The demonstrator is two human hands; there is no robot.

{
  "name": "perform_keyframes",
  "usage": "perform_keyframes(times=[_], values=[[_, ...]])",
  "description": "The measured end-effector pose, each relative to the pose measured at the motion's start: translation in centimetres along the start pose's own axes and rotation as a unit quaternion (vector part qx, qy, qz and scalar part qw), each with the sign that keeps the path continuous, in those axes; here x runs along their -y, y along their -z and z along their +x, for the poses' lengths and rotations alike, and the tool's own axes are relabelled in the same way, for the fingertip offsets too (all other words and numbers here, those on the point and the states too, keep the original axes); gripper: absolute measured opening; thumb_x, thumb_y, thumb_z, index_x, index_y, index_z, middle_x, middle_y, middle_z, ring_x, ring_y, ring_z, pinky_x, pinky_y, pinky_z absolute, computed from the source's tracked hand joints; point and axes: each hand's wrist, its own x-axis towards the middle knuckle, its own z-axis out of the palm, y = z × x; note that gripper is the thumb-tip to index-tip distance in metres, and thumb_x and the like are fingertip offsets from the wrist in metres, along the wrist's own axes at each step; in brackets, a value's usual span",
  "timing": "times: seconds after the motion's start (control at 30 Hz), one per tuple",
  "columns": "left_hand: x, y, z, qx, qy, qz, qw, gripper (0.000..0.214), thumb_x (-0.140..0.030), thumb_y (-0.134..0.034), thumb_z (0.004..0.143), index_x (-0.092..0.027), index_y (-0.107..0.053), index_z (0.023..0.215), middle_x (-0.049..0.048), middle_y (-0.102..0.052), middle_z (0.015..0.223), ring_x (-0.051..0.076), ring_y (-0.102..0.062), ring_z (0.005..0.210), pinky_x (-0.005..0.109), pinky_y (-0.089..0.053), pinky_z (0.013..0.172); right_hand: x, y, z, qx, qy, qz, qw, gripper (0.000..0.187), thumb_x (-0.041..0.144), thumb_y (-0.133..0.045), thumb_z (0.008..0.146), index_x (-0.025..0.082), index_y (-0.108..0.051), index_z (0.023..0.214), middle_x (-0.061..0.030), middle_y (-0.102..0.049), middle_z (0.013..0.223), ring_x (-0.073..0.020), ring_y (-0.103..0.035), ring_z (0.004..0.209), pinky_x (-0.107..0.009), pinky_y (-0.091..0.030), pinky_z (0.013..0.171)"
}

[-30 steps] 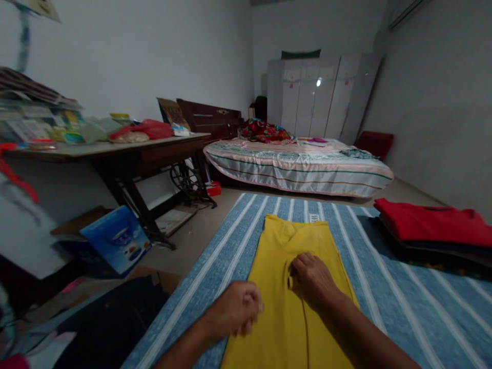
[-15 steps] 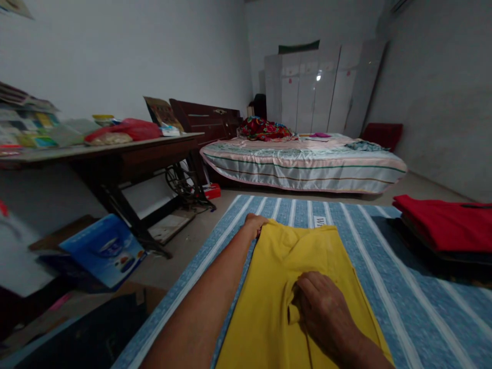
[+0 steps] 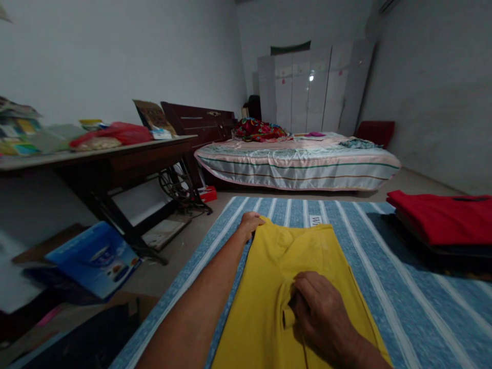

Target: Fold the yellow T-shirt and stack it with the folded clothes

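A yellow garment (image 3: 265, 287), folded into a long panel, lies on the blue-and-white striped bed cover (image 3: 369, 256). My left hand (image 3: 250, 223) is closed on its far left corner, the fingertips partly hidden. Nearer to me, my right hand (image 3: 322, 305) pinches a raised fold of the same cloth at its middle. A small rolled edge of the fabric sticks out to the left of those fingers. Which part of the garment this is, I cannot tell.
A stack of folded clothes with a red one (image 3: 442, 215) on top sits to the right. On the left stand a treadle sewing-machine table (image 3: 154, 148) and a blue box (image 3: 98, 261). A second bed (image 3: 295, 171) and a white wardrobe (image 3: 300, 92) are behind.
The view has shifted slightly, so most things appear a little further left. Both hands keep their hold on the yellow garment, which has hardly changed shape.
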Motion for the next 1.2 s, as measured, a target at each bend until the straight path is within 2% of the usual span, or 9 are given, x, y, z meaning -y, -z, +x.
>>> perform_keyframes(times=[0.2,0.37,0.47,0.63,0.87,1.07,1.2], values=[[0.8,-0.3,0.4,-0.010,-0.072,0.005,0.997,0.025,-0.031,-0.058,0.088,-0.014,-0.059,0.105,0.0047,-0.063,0.100,0.015,-0.062,0.083,0.034,-0.053,0.072,-0.2,-0.3,-0.2,0.016,-0.011,-0.004,1.000,0.015,0.008,-0.044,0.081,0.022,-0.048,0.076,-0.0046,-0.055,0.075,-0.0193,-0.050,0.071,-0.033,-0.036,0.065],[1.2,-0.6,-0.6,-0.036,-0.178,0.024,0.983,0.013,-0.011,-0.064,0.073,-0.011,-0.065,0.086,-0.0006,-0.064,0.073,0.012,-0.060,0.067,0.022,-0.046,0.063,-0.2,-0.4,-0.2,0.020,-0.019,-0.005,1.000,0.015,0.007,-0.044,0.080,0.022,-0.047,0.076,-0.0035,-0.053,0.073,-0.0192,-0.048,0.070,-0.032,-0.035,0.065],[1.5,-0.4,-2.0,-0.022,-0.244,0.051,0.968,0.008,-0.011,-0.064,0.067,-0.013,-0.067,0.075,-0.0008,-0.065,0.068,0.013,-0.060,0.067,0.021,-0.045,0.064,-0.3,-0.6,-0.3,0.024,-0.024,-0.011,0.999,0.016,0.007,-0.045,0.078,0.022,-0.046,0.074,-0.0030,-0.052,0.072,-0.0189,-0.047,0.069,-0.032,-0.033,0.064],[2.7,-0.1,-4.4,0.021,-0.327,0.094,0.940,0.011,-0.015,-0.063,0.065,-0.017,-0.067,0.076,0.0005,-0.069,0.082,0.015,-0.063,0.079,0.023,-0.048,0.073,-0.2,-0.7,-0.4,0.025,-0.030,-0.008,0.999,0.015,0.007,-0.044,0.078,0.021,-0.047,0.074,-0.0032,-0.052,0.072,-0.0185,-0.045,0.069,-0.032,-0.031,0.064],[4.2,0.0,-5.9,0.019,-0.386,0.127,0.914,0.035,-0.006,-0.054,0.067,-0.020,-0.056,0.100,0.0000,-0.068,0.090,0.016,-0.068,0.087,0.025,-0.053,0.074,0.0,-0.5,-0.3,0.033,-0.033,-0.018,0.999,0.015,0.006,-0.044,0.078,0.020,-0.047,0.073,-0.0025,-0.051,0.071,-0.0182,-0.043,0.067,-0.031,-0.028,0.064],[4.2,0.2,-6.5,-0.007,-0.454,0.180,0.873,0.030,0.002,-0.053,0.064,-0.019,-0.059,0.085,0.0056,-0.064,0.105,0.018,-0.062,0.102,0.032,-0.048,0.091,-0.1,-0.5,-0.2,0.041,-0.032,-0.013,0.999,0.015,0.007,-0.043,0.080,0.020,-0.046,0.074,-0.0024,-0.051,0.071,-0.0183,-0.042,0.068,-0.031,-0.027,0.065],[4.3,0.3,-6.7,-0.012,-0.482,0.206,0.852,0.031,0.003,-0.050,0.065,-0.019,-0.059,0.084,0.0076,-0.063,0.107,0.019,-0.060,0.105,0.034,-0.048,0.092,0.0,-0.4,-0.2,0.048,-0.033,-0.016,0.998,0.016,0.006,-0.043,0.079,0.020,-0.046,0.074,-0.0025,-0.051,0.072,-0.0180,-0.042,0.068,-0.031,-0.026,0.064]])
